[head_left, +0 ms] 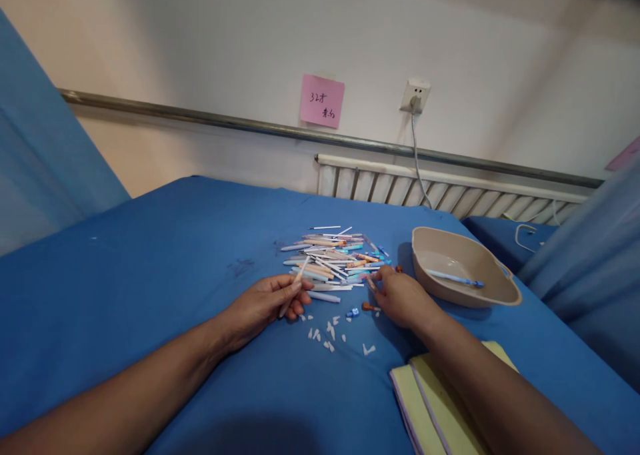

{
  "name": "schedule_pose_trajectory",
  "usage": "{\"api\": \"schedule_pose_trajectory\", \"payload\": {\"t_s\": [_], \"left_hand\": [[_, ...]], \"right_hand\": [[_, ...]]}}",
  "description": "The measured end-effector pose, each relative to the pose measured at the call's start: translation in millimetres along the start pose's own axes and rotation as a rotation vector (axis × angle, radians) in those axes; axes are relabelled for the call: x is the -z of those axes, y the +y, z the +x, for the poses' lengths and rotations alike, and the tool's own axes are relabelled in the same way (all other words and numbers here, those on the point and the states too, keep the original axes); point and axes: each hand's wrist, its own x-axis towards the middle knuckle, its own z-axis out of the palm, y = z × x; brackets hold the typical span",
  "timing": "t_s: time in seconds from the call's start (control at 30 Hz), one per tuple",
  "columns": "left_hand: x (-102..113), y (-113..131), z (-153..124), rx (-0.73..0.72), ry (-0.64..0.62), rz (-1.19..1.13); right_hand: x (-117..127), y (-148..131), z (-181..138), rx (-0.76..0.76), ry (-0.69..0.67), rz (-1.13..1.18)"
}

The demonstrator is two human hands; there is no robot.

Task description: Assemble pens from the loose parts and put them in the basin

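A pile of pen parts, with white, blue and orange barrels and caps, lies on the blue table cloth. My left hand rests beside the pile, fingers curled round a thin white pen barrel. My right hand lies at the pile's right edge, fingertips pinched on a small piece I cannot make out. Small white bits are scattered between my hands. A beige oval tray to the right holds one blue pen.
A yellow notebook lies under my right forearm near the front edge. A radiator runs along the wall behind the table, with a pink note and a wall socket with a cable above. Blue fabric hangs at left.
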Motion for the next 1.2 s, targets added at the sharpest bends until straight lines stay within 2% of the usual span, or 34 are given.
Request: {"api": "schedule_pose_trajectory", "payload": {"t_s": [0.23, 0.47, 0.6, 0.7, 0.9, 1.07, 1.2], "left_hand": [[-1.2, 0.2, -0.9, 0.001, 0.019, -0.045], [-3.4, 3.0, -0.9, 0.001, 0.076, -0.096], [-3.0, 3.1, -0.2, 0.001, 0.059, -0.095], [-2.5, 3.1, -0.1, 0.001, 0.062, -0.086], [-1.2, 2.8, 0.2, 0.006, 0.045, -0.074], [-2.2, 3.2, 0.2, 0.004, 0.054, -0.062], [-2.7, 3.1, 0.2, 0.004, 0.053, -0.05]], "right_hand": [[-1.8, 1.0, 1.9, -0.003, 0.108, 0.087], [27.6, 15.5, 0.0, -0.065, 0.372, 0.162], [36.3, 23.8, -3.1, -0.087, 0.273, 0.025], [30.3, 20.7, -4.9, -0.066, 0.174, -0.102], [14.5, 11.2, -6.0, -0.084, 0.065, -0.295], [9.2, 12.5, -3.5, -0.056, -0.008, -0.27], [5.4, 6.2, -1.6, 0.028, 0.015, -0.055]]}}
